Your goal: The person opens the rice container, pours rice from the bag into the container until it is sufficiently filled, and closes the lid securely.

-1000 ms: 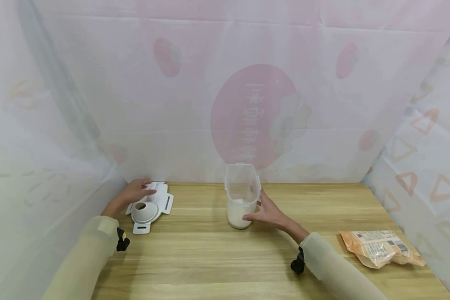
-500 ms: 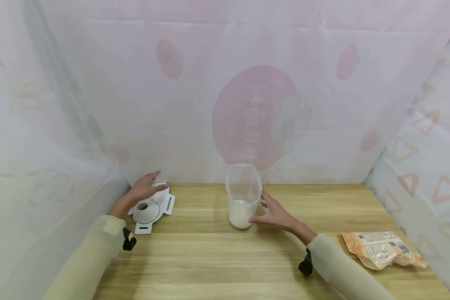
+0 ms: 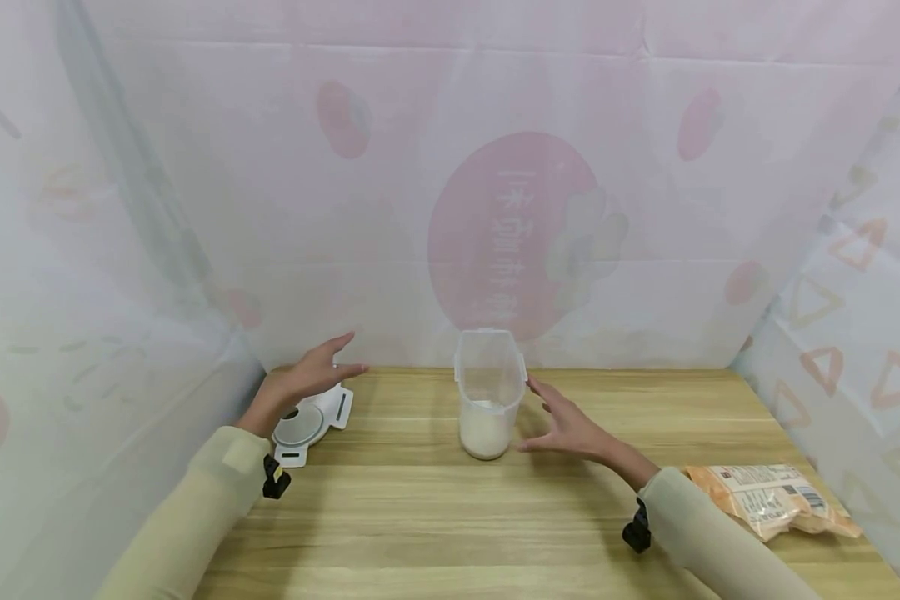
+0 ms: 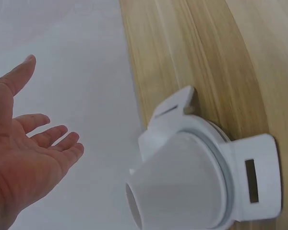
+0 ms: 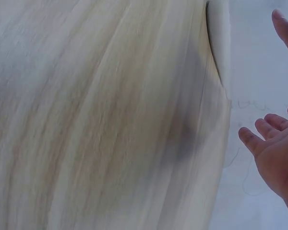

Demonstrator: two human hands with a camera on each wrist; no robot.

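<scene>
A clear plastic container (image 3: pixel 489 390) stands upright at the middle back of the wooden table (image 3: pixel 435 517), with white grains in its bottom. My right hand (image 3: pixel 564 421) hovers just to its right, fingers spread, gripping nothing; the right wrist view shows the same right hand (image 5: pixel 277 153) with fingers straight over the table. At the back left lies a white lid with a round funnel spout (image 3: pixel 309 423). My left hand (image 3: pixel 322 368) floats above that lid, palm open. In the left wrist view the left hand (image 4: pixel 26 158) is off to the side of the lid (image 4: pixel 206 184), apart from it.
An orange food packet (image 3: pixel 772 498) lies near the table's right edge. Pale printed sheets (image 3: pixel 495 192) wall in the table at the back and on both sides. Bare wood stretches across the front.
My left hand lifted off the white lid and drifted right and up. My right hand let go of the container's side and drew back slightly to the right.
</scene>
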